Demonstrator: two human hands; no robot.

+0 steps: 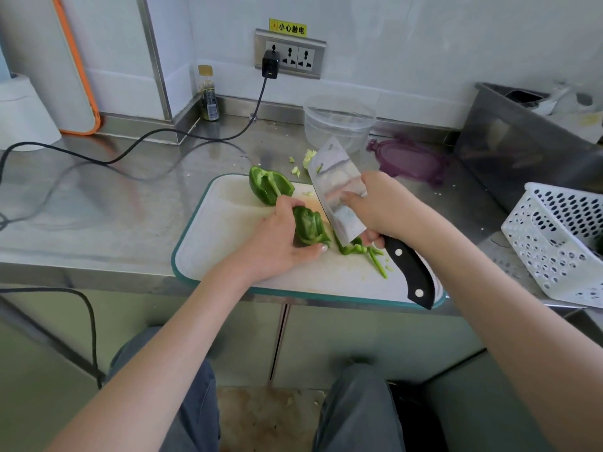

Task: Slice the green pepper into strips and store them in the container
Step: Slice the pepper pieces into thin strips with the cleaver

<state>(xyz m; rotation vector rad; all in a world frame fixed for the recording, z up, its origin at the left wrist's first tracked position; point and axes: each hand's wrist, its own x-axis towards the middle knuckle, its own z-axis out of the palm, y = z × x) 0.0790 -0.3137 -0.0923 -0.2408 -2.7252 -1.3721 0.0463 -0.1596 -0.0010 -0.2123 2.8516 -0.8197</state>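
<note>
A white cutting board (222,223) with a teal rim lies at the counter's front edge. My left hand (277,243) grips a green pepper piece (308,226) on it. My right hand (388,207) holds a cleaver (336,177) at the heel of the blade, one finger lying along the blade's side; the black handle (411,272) sticks out towards me. The blade stands right beside the held piece. Cut green strips (359,251) lie under and beside the blade's heel. A second pepper half (269,184) rests at the board's far edge. The clear round container (339,122) stands behind, uncovered.
A purple lid (409,159) lies right of the container. Pepper core scraps (308,158) sit behind the board. A white perforated basket (561,239) and a steel bin (522,141) stand at the right. A black cable (130,148) crosses the counter; a small bottle (208,96) is by the wall.
</note>
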